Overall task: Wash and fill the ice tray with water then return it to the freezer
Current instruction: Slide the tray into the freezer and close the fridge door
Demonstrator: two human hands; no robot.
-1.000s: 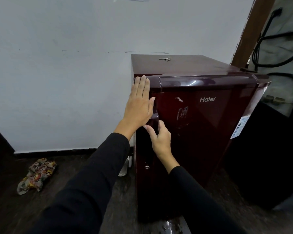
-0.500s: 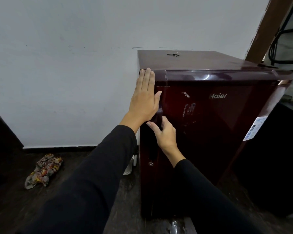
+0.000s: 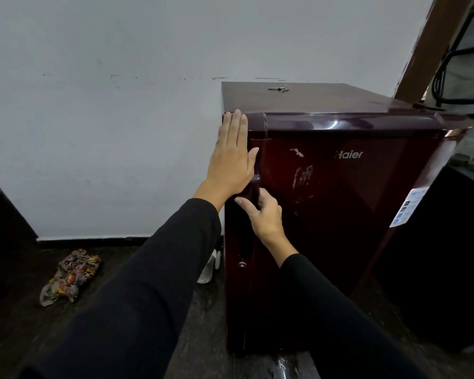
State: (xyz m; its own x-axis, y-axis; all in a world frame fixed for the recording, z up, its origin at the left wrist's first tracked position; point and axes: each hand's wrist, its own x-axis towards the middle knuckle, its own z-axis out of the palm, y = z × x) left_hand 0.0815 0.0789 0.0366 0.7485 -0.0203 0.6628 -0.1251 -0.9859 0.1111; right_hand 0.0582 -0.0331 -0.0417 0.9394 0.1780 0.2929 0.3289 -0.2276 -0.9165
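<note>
A small maroon Haier fridge stands on the dark floor against a white wall, its door closed. My left hand lies flat, fingers together, against the fridge's upper left corner beside the door edge. My right hand curls its fingers into the recessed door handle on the door's left edge. No ice tray is in sight.
A key lies on top of the fridge. A crumpled patterned cloth sits on the floor at the left. A white object stands between fridge and wall. A dark cabinet and cables are at the right.
My left hand slid a little up toward the fridge's top corner. My right hand stays at the door handle. The view shifted slightly, and the door remains closed.
</note>
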